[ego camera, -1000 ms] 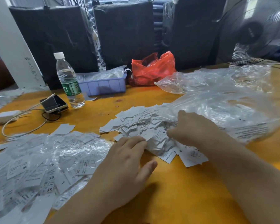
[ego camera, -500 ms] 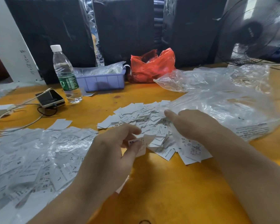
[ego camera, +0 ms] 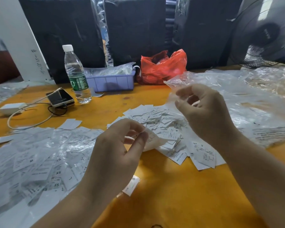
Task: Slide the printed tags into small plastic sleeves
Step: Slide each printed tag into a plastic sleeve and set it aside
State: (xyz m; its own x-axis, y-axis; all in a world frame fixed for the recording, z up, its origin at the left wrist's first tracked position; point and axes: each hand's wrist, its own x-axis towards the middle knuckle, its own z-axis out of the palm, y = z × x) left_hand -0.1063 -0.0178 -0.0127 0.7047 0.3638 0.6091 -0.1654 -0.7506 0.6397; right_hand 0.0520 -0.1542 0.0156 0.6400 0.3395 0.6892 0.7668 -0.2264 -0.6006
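A heap of loose white printed tags (ego camera: 164, 127) lies mid-table on the orange top. My left hand (ego camera: 118, 150) is raised in front of it and pinches one white tag (ego camera: 152, 139) between thumb and fingertips. My right hand (ego camera: 204, 111) is lifted above the heap's right side and pinches a small clear plastic sleeve (ego camera: 174, 86) that sticks up and left from the fingers. A spread of tags inside clear sleeves (ego camera: 31, 158) covers the table's left. One single tag (ego camera: 131, 186) lies below my left wrist.
A crumpled mass of clear plastic bags (ego camera: 253, 102) fills the right side. At the back stand a water bottle (ego camera: 76, 76), a lilac tray (ego camera: 112, 81), a red bag (ego camera: 161, 68), a phone (ego camera: 60, 97) with cable and charger (ego camera: 11, 107). A fan (ego camera: 266, 35) stands far right.
Both hands have lifted off the heap. My left hand came up with a tag pinched in it, and my right hand now holds a clear sleeve raised above the heap.
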